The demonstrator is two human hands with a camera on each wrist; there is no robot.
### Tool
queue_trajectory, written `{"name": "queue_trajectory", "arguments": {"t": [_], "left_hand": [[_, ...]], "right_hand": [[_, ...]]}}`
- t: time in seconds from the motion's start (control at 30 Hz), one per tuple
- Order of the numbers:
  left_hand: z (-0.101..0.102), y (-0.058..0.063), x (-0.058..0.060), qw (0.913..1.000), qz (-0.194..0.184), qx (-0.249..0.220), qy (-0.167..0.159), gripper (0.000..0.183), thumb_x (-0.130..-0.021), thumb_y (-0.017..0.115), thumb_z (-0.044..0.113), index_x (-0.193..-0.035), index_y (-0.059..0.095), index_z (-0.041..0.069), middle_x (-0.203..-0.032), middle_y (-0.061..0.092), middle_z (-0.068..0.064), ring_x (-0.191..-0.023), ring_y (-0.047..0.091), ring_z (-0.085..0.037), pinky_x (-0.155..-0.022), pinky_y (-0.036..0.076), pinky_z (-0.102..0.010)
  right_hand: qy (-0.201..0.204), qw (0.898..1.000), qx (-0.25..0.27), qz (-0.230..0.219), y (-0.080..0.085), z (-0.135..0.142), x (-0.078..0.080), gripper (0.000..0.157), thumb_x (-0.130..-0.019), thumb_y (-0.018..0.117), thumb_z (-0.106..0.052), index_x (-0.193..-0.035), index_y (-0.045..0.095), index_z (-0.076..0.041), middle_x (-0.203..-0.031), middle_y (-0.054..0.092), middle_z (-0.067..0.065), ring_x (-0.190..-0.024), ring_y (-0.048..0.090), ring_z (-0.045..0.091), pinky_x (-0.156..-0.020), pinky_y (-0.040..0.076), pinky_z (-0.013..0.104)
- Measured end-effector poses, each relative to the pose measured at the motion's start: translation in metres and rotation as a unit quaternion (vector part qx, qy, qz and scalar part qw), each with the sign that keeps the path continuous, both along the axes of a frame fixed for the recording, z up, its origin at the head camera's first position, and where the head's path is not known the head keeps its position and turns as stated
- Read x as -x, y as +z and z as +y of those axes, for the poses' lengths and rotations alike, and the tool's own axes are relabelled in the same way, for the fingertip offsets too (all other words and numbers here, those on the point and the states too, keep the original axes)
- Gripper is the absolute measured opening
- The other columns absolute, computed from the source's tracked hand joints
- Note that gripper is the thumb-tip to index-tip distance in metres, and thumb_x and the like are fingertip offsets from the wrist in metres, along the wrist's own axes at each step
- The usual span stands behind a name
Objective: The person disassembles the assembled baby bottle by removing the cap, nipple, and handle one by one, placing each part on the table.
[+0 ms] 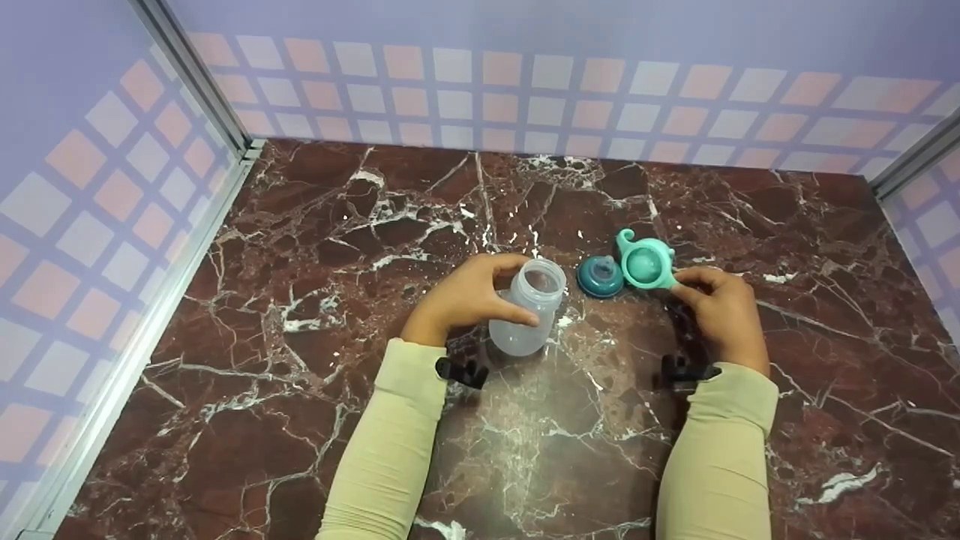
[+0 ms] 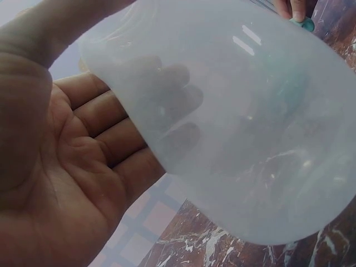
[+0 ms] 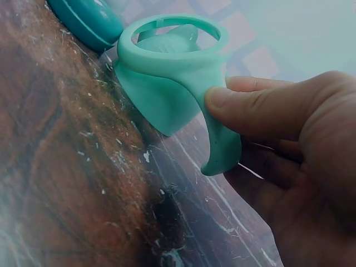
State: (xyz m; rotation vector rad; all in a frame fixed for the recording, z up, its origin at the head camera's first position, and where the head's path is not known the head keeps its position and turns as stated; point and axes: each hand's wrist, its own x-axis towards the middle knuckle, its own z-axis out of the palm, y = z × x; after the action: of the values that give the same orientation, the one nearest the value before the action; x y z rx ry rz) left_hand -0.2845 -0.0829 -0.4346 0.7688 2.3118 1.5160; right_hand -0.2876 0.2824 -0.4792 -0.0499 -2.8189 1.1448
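Observation:
My left hand (image 1: 466, 296) grips a translucent baby bottle (image 1: 517, 334), thumb in front and fingers behind. The bottle is uncapped, its mouth tilted upward and away. In the left wrist view the fingers show through the bottle wall (image 2: 239, 128). With thumb and fingers, my right hand (image 1: 729, 315) pinches one grip of a mint-green bottle handle ring (image 1: 661, 280). A mint-green dome-like piece (image 1: 643, 262) shows through the ring; whether they are joined I cannot tell. Between the bottle and ring, a teal collar with a clear nipple (image 1: 600, 277) sits on the table, nipple up.
Dark red marbled table (image 1: 300, 420) stretches under everything. Purple panels with pink and white squares (image 1: 502, 67) stand behind and at both sides, joined by metal posts (image 1: 199, 75). Black wrist cameras (image 1: 463, 372) sit at both cuffs.

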Motion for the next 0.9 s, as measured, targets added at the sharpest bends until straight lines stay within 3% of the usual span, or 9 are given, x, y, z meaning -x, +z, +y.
{"name": "queue_trajectory", "arguments": {"t": [0.53, 0.73, 0.9], "left_hand": [[-0.0004, 0.0008, 0.0004, 0.9999, -0.006, -0.009, 0.007, 0.074, -0.060, 0.092, 0.034, -0.127, 0.062, 0.019, -0.117, 0.069, 0.005, -0.107, 0.063, -0.010, -0.102, 0.046, -0.033], [-0.0012, 0.0013, 0.0006, 0.9999, 0.006, 0.005, 0.015, 0.076, -0.060, 0.091, 0.037, -0.128, 0.061, 0.020, -0.119, 0.068, 0.007, -0.109, 0.062, -0.008, -0.102, 0.045, -0.033], [-0.0012, 0.0022, -0.0001, 0.9999, 0.005, -0.009, 0.013, 0.075, -0.061, 0.092, 0.033, -0.128, 0.061, 0.018, -0.118, 0.069, 0.005, -0.107, 0.063, -0.009, -0.100, 0.047, -0.032]], "right_hand": [[-0.014, 1.000, 0.008, -0.009, -0.0055, -0.0012, 0.0012, 0.018, -0.089, 0.070, -0.018, -0.105, 0.072, -0.009, -0.105, 0.070, 0.009, -0.085, 0.056, 0.005, -0.076, 0.043, 0.020], [-0.019, 1.000, 0.004, -0.016, -0.0043, -0.0003, 0.0004, 0.021, -0.089, 0.070, -0.022, -0.108, 0.072, -0.012, -0.110, 0.071, 0.008, -0.091, 0.058, 0.006, -0.081, 0.045, 0.025], [-0.023, 0.999, 0.012, -0.022, -0.0019, -0.0006, -0.0007, 0.022, -0.089, 0.070, -0.024, -0.108, 0.072, -0.012, -0.112, 0.070, 0.008, -0.094, 0.058, 0.007, -0.082, 0.046, 0.024]]}}
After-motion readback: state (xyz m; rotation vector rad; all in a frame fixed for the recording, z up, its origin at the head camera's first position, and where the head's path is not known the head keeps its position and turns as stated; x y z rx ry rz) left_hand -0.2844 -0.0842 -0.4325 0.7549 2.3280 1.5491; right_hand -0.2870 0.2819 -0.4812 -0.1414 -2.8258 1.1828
